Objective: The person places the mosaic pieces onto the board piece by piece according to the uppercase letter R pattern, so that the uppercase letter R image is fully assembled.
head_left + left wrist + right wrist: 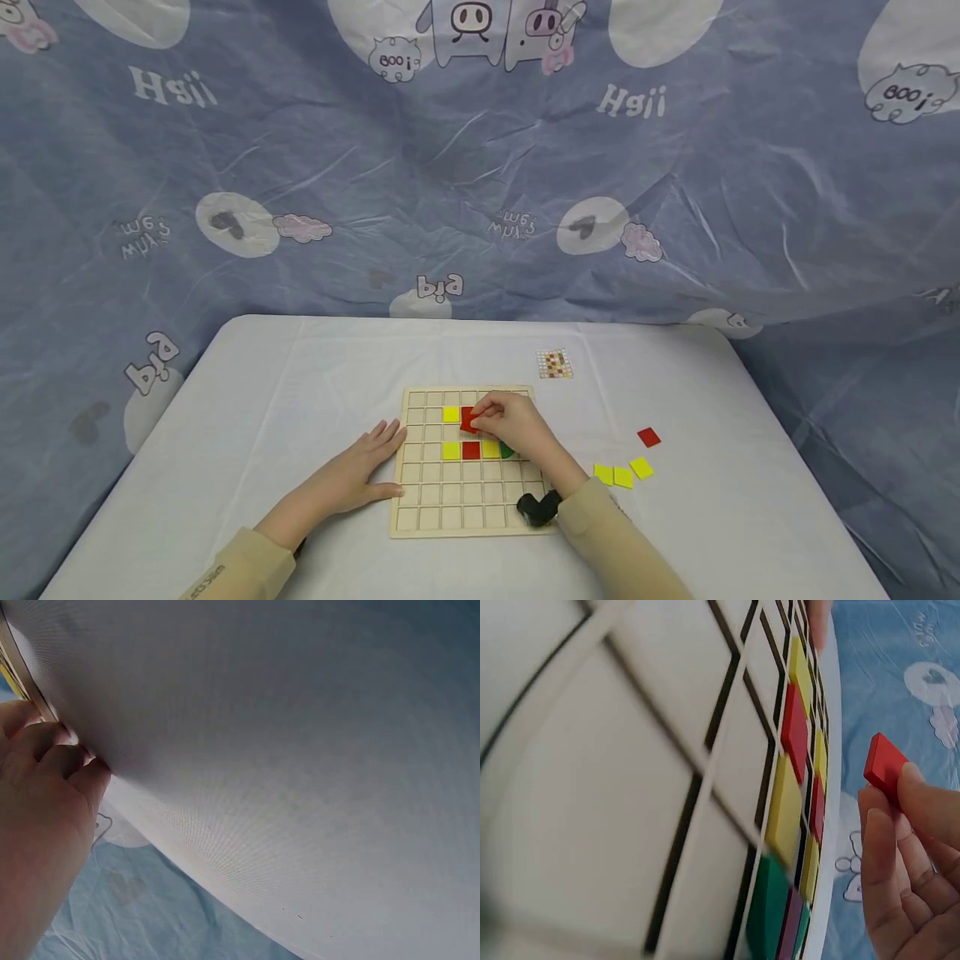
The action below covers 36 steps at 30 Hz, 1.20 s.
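My right hand (513, 423) pinches a red square tile (886, 763) between thumb and fingers, above the wooden grid board (438, 497). In the right wrist view the held tile is tilted and apart from the board. Beneath the hand, the board's upper part is partly hidden. One row shows a yellow tile (451, 451), a red tile (471, 451), another yellow tile (491, 450) and a green piece (506, 451). Farther up lies a yellow tile (451, 414), with red beside it at my fingertips. My left hand (358, 472) rests at the board's left edge, fingers extended.
Three yellow tiles (622, 477) and a red tile (648, 437) lie on the white table (300, 383), right of the board. A small card with a coloured grid pattern (554, 363) is behind the board. A patterned blue cloth (450, 167) hangs behind the table.
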Tool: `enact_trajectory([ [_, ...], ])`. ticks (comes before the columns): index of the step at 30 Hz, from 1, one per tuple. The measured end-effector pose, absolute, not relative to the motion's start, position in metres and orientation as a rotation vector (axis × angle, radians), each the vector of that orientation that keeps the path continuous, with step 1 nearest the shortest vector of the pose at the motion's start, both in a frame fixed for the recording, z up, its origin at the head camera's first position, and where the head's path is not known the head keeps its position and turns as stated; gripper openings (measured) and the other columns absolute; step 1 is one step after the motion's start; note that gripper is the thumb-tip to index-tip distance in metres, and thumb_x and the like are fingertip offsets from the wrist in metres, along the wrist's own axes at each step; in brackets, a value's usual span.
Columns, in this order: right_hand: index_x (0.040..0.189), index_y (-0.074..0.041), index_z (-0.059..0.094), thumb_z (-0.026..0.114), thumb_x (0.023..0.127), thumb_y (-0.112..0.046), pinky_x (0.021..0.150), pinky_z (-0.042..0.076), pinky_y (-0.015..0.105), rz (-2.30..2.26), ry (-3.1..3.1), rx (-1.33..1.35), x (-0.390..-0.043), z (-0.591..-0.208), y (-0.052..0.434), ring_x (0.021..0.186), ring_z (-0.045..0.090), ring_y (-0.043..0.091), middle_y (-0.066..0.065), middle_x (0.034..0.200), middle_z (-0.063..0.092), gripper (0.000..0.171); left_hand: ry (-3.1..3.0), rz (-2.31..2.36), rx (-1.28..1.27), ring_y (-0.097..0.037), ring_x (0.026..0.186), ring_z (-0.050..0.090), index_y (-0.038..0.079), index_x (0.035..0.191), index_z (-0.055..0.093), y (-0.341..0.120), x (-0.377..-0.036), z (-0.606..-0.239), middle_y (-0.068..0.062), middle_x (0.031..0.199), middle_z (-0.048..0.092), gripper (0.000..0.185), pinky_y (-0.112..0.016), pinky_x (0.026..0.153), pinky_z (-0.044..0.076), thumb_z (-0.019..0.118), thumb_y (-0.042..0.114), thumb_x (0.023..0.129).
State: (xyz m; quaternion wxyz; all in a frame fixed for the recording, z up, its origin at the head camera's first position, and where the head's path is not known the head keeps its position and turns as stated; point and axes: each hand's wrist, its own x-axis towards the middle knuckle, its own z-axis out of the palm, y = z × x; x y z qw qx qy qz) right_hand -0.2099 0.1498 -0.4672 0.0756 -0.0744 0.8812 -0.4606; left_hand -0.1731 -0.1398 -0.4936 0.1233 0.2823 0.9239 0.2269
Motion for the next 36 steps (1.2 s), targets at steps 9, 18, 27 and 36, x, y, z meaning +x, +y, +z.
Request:
enact_trajectory([
  [9, 0.087, -0.011, 0.072, 0.077, 0.085, -0.012, 0.06, 0.05, 0.02, -1.249, 2.694, -0.288, -0.216, -0.474, 0.125, 0.064, 0.058, 0.007, -0.002, 0.076, 0.067, 0.005, 2.684, 0.681, 0.818, -0.041, 0.15, 0.019, 0.004, 0.154, 0.031, -0.14, -0.174, -0.495, -0.018, 0.162, 0.023, 0.087, -0.056, 0.121, 0.022, 0.07, 0.046, 0.087],
  [18, 0.085, -0.011, 0.074, 0.077, 0.085, -0.009, 0.059, 0.048, 0.018, -1.134, 2.754, -0.374, -0.219, -0.477, 0.117, 0.063, 0.054, 0.006, -0.002, 0.073, 0.067, 0.004, 2.697, 0.674, 0.835, -0.041, 0.149, 0.02, 0.003, 0.153, 0.032, -0.141, -0.174, -0.496, -0.019, 0.161, 0.025, 0.086, -0.056, 0.121, 0.022, 0.071, 0.044, 0.088],
  [27, 0.085, -0.011, 0.076, 0.078, 0.085, -0.015, 0.062, 0.046, 0.021, -0.897, 2.884, -0.409, -0.216, -0.475, 0.11, 0.068, 0.051, 0.009, -0.001, 0.082, 0.064, 0.005, 2.702, 0.662, 0.83, -0.04, 0.15, 0.021, 0.005, 0.153, 0.032, -0.141, -0.174, -0.496, -0.018, 0.161, 0.025, 0.086, -0.055, 0.121, 0.023, 0.07, 0.046, 0.088],
  [36, 0.094, -0.009, 0.076, 0.075, 0.088, -0.014, 0.065, 0.048, 0.022, -0.983, 2.813, -0.391, -0.213, -0.466, 0.119, 0.073, 0.054, 0.01, 0.001, 0.086, 0.063, 0.008, 2.702, 0.659, 0.834, -0.039, 0.15, 0.02, 0.005, 0.154, 0.032, -0.142, -0.175, -0.499, -0.017, 0.162, 0.025, 0.087, -0.055, 0.121, 0.022, 0.07, 0.047, 0.087],
])
